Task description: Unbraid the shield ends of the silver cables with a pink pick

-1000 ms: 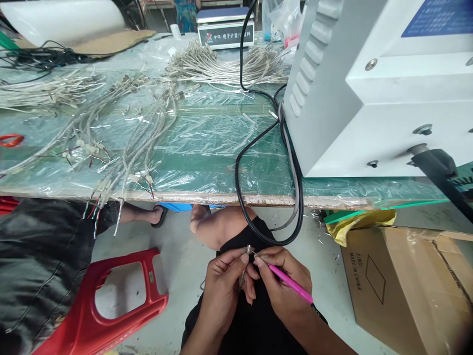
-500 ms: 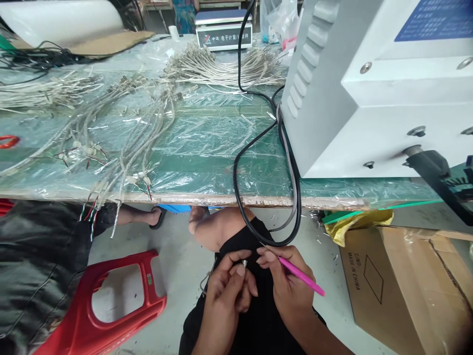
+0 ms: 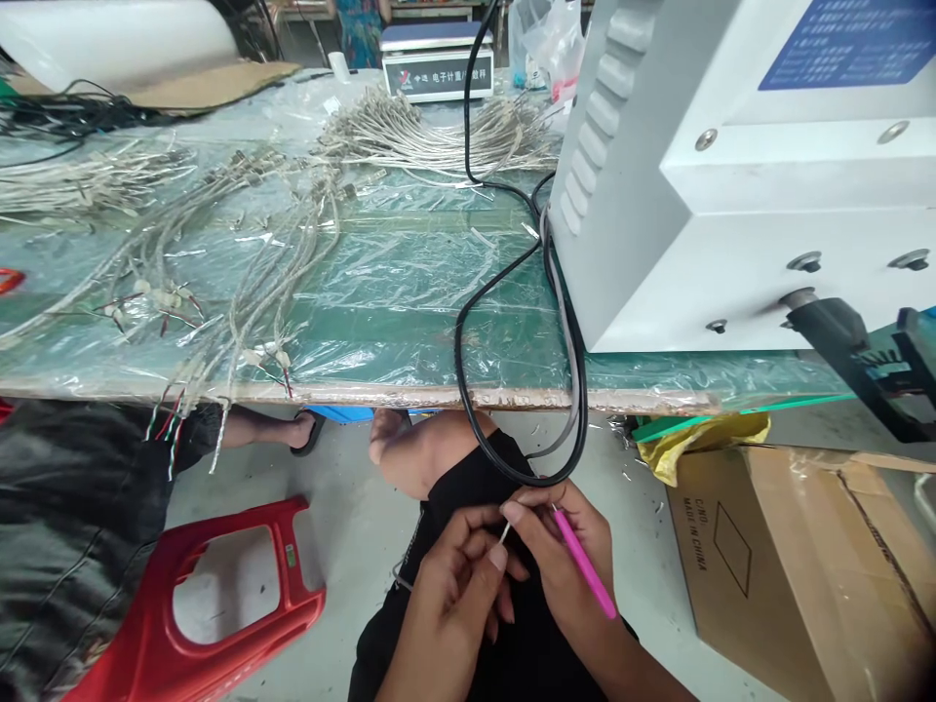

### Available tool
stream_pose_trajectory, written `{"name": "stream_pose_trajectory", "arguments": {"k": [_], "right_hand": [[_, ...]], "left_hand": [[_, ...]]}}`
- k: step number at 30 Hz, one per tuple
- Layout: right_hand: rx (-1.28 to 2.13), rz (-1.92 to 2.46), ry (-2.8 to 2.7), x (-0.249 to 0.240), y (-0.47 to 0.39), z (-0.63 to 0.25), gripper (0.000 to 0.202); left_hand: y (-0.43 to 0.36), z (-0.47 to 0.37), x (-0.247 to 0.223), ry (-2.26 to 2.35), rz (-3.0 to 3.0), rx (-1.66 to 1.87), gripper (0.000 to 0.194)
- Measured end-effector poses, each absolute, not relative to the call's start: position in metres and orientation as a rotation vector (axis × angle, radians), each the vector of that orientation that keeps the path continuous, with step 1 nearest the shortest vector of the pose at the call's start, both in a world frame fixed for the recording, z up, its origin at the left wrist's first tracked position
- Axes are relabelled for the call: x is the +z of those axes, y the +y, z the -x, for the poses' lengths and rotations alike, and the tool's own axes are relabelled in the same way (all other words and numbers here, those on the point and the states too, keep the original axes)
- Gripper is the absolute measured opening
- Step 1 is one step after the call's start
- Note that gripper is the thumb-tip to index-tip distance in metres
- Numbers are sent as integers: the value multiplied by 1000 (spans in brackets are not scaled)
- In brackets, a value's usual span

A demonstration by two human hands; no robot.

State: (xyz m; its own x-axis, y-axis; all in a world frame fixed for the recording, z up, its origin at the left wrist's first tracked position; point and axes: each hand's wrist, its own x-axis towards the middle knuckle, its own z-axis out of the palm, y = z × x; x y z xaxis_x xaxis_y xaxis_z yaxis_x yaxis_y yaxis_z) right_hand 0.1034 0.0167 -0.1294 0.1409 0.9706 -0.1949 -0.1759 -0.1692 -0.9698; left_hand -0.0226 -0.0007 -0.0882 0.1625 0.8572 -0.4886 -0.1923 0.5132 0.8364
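Note:
My left hand [image 3: 468,575] is closed in a pinch over my lap, with a small pale cable end [image 3: 505,531] between thumb and fingertips. A grey cable trails out below that hand's left side. My right hand [image 3: 566,556] meets it, thumb and index finger pinched at the tip of the cable end. A pink pen-like tool [image 3: 585,563] lies held in my right hand, its rear end pointing down and right. The tool's tip is hidden behind the fingers.
Braided cables [image 3: 282,263] lie on the film-covered table [image 3: 395,336]. A black cable loop [image 3: 459,341] hangs over its edge beside a white machine [image 3: 636,253]. A scale [image 3: 439,73], a red stool [image 3: 296,585], a cardboard box [image 3: 721,546] and a seated person's leg are around.
My right hand has moved left and its fingertips now meet the piece in my left hand. The pink tool has tilted more steeply. The view has shifted slightly.

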Motion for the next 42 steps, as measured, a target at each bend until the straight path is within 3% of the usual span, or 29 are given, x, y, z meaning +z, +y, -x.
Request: {"name": "stream_pose_trajectory", "arguments": {"k": [3,7,10,13,17,23,42], "right_hand": [[1266,1332,-845,-124,26,-104,19],[1243,1324,-797,-121,32,-104,22],[1168,1327,-938,-123,25,-107,28],[1051,1231,-1140,-129,13,-111,27],[955,1038,-1294,-134,7,-115,42],[787,1218,-1307,-132,10,-108,12],[549,1234,-1443,-122,16,-100,18]], "left_hand": [[-5,23,-94,1160,-659,788,31],[-9,16,-108,1114,-400,1004,38],[-10,13,-113,1081,-265,1091,47],[-12,14,-115,1036,-191,1117,42],[-13,15,-115,1026,-179,1123,41],[-11,14,-114,1054,-169,1114,43],[-12,9,-114,1103,-209,1112,45]]}}
